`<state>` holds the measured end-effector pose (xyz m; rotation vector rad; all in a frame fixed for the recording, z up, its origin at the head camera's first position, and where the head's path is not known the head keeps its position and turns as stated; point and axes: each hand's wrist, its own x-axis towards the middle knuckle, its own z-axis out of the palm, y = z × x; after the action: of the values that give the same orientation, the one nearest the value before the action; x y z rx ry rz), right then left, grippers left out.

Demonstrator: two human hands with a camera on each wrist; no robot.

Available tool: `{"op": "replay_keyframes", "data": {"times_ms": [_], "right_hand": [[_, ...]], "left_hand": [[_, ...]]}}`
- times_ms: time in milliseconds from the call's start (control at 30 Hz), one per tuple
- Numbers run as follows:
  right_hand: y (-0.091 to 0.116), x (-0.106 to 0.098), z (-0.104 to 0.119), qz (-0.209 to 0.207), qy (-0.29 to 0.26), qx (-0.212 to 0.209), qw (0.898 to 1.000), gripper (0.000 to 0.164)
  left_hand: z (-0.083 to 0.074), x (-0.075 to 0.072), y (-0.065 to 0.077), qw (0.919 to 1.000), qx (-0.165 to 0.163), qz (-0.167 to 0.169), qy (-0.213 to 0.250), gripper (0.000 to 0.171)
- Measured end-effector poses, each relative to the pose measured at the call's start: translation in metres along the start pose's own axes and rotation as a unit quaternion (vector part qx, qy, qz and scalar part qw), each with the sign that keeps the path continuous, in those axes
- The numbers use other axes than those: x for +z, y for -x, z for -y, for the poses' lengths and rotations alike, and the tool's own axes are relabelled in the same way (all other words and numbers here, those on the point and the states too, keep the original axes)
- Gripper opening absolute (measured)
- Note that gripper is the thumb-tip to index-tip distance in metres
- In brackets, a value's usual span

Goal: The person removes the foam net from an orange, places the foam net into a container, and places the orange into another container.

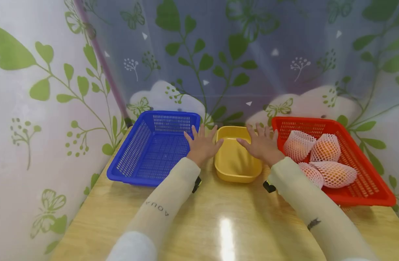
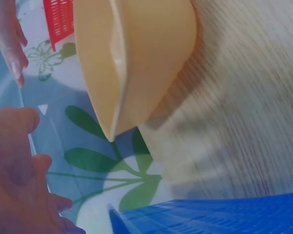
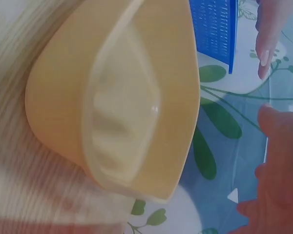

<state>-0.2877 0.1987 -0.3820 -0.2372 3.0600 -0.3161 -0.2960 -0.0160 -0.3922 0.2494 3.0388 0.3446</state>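
My left hand [image 1: 202, 146] hovers with fingers spread between the blue basket [image 1: 131, 179] and the yellow basin [image 1: 238, 178]. On the other side, my right hand [image 1: 263, 145] is held over the basin's right rim, its fingers also spread. Neither hand holds anything. The basin's inside shows only shadows in the right wrist view. To the right, a red basket [image 1: 366, 201] carries several fruits in white foam nets [image 1: 328, 148], and my right forearm covers part of its near left side. Nothing lies in the visible part of the blue basket.
All three containers stand on a light wooden table [image 1: 199, 232] with a bright reflection near its front. Behind them hangs a curtain [image 1: 219, 54] printed with green leaves, and a similar patterned sheet [image 1: 49, 119] closes off the left side.
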Motion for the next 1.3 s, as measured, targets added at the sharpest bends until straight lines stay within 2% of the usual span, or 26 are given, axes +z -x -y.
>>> {"op": "replay_keyframes", "data": {"times_ms": [200, 433, 733, 1000, 1167, 1300], "right_hand": [[-0.001, -0.012, -0.012, 0.034, -0.013, 0.020, 0.999, 0.086], [0.004, -0.023, -0.031, 0.060, -0.035, 0.050, 0.996, 0.091], [0.018, -0.036, -0.059, 0.079, -0.039, 0.076, 0.993, 0.095], [0.032, -0.050, -0.082, 0.072, -0.027, 0.102, 0.992, 0.105], [0.040, -0.057, -0.093, 0.055, -0.039, 0.116, 0.991, 0.100], [0.046, -0.063, -0.101, 0.047, -0.048, 0.139, 0.988, 0.103]], "left_hand": [[-0.013, -0.006, 0.000, 1.0000, 0.003, 0.000, 0.001, 0.063], [-0.034, -0.001, -0.003, 0.9996, 0.019, 0.007, -0.022, 0.064], [-0.074, 0.009, 0.009, 0.9977, 0.052, 0.030, -0.030, 0.064], [-0.108, 0.021, 0.022, 0.9953, 0.085, 0.041, -0.020, 0.071], [-0.122, 0.029, 0.029, 0.9937, 0.101, 0.046, -0.020, 0.077], [-0.131, 0.037, 0.034, 0.9923, 0.115, 0.045, -0.003, 0.080]]}}
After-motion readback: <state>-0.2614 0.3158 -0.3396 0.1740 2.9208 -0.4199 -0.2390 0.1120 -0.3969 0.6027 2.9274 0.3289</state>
